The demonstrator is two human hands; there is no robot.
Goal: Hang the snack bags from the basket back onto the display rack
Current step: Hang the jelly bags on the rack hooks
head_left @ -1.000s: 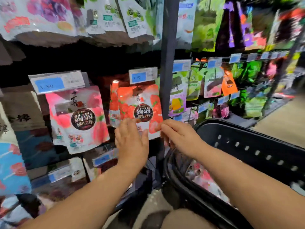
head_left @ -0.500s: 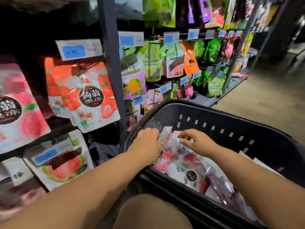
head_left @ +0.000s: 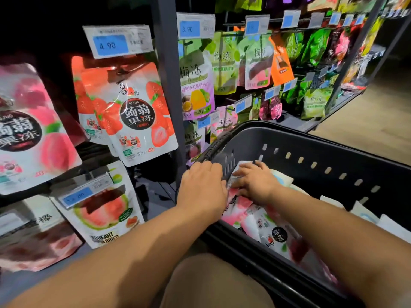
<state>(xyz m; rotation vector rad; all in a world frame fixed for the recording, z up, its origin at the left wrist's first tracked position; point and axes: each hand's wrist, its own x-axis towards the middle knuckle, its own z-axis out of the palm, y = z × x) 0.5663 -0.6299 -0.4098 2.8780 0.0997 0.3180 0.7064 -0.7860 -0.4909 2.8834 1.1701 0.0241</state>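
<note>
Reaching into the basket, right grip spreads over a snack bag; left grip curled, hold unclear.

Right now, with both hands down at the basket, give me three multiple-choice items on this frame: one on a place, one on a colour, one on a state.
1. The price above the hanging strawberry bag reads: A. 4.90 B. 3.90 C. 9.40
2. The basket is: A. red B. black C. white
3. The right hand is: A. raised to the rack B. out of view C. on a pink bag in the basket

Key: 1 A, the 4.90 tag sits right over that bag; 2 B, its wall and rim are black; 3 C, it rests on the bag inside the basket.
</note>
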